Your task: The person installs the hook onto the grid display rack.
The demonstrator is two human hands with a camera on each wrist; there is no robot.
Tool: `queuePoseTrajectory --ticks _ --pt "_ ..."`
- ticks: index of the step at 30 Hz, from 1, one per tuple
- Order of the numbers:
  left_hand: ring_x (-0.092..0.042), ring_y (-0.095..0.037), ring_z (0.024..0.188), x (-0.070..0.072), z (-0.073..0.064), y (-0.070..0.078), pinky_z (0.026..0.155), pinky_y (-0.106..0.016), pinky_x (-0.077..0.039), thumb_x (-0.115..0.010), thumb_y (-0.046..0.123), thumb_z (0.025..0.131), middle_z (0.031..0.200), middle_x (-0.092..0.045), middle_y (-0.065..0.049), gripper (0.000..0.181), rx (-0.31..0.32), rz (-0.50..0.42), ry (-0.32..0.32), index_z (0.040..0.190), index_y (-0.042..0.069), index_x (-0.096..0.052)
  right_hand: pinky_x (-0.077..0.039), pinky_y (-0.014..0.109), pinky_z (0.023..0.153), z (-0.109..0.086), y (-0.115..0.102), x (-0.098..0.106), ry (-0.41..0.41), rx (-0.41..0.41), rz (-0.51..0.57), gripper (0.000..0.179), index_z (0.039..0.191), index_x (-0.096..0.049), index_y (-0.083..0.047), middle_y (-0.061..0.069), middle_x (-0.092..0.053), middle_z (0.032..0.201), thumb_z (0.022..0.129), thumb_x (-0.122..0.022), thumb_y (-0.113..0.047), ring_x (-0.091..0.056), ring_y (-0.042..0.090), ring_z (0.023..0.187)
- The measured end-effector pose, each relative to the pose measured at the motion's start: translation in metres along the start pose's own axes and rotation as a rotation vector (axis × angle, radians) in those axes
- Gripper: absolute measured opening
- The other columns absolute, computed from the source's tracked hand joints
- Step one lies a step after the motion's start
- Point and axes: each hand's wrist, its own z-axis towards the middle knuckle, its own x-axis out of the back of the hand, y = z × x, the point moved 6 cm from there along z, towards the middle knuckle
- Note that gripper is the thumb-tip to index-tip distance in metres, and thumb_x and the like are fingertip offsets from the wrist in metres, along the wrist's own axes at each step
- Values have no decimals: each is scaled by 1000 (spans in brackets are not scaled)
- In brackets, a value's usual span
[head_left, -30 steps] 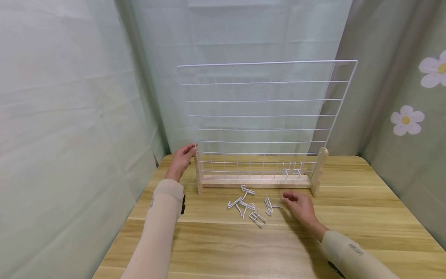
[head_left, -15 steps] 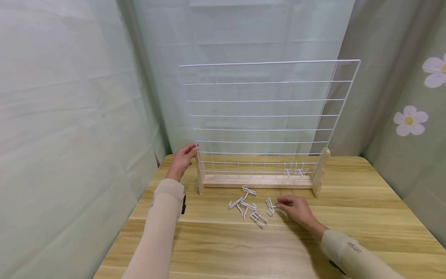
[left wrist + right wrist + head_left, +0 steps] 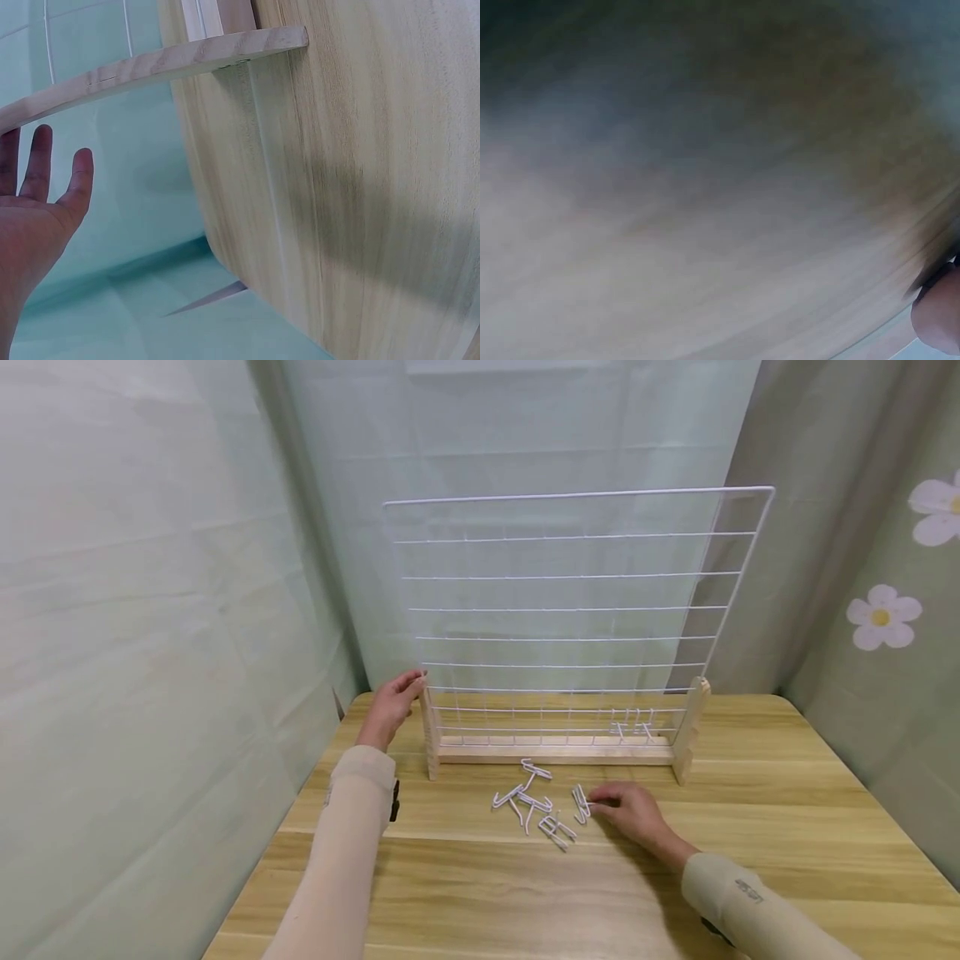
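Observation:
A white wire grid rack (image 3: 562,608) stands upright in a pale wooden base (image 3: 555,756). At its left side, my left hand (image 3: 393,700) grips the top of the wooden upright (image 3: 150,67); the left wrist view shows fingertips at its edge. On the table, my right hand (image 3: 633,812) pinches the arm of a white wire hook (image 3: 581,805), which lies in front of the base. Other white hooks (image 3: 536,802) lie in a loose group left of it. Two more hooks (image 3: 630,727) hang low on the grid's right side. The right wrist view is badly blurred.
The wood-grain table (image 3: 495,893) spreads under everything. Pale green curtains (image 3: 180,610) enclose it on the left and behind. Another curtain with white flowers (image 3: 883,617) hangs at the right.
My right hand has moved left, from the tip of the hook's arm to close beside its body. My left hand has stayed on the upright.

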Motion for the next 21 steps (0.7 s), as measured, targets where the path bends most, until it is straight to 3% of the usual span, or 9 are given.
queuePoseTrajectory --ticks 7,21 --pt "-39 -27 136 1 0 -2 111 -52 -31 -51 36 104 148 -47 -10 48 3 -3 1 146 13 -49 -46 51 90 -1 -6 -2 8 67 -66 13 92 -79 -14 6 -74 103 79 -82 -12 -65 32 100" --pt "-40 -27 134 0 1 0 110 -51 -32 -51 33 105 148 -47 -12 48 3 -32 -3 146 10 -49 -46 50 89 -3 -12 0 31 55 -68 5 80 -77 -14 0 -71 95 81 -81 -11 -63 28 95"
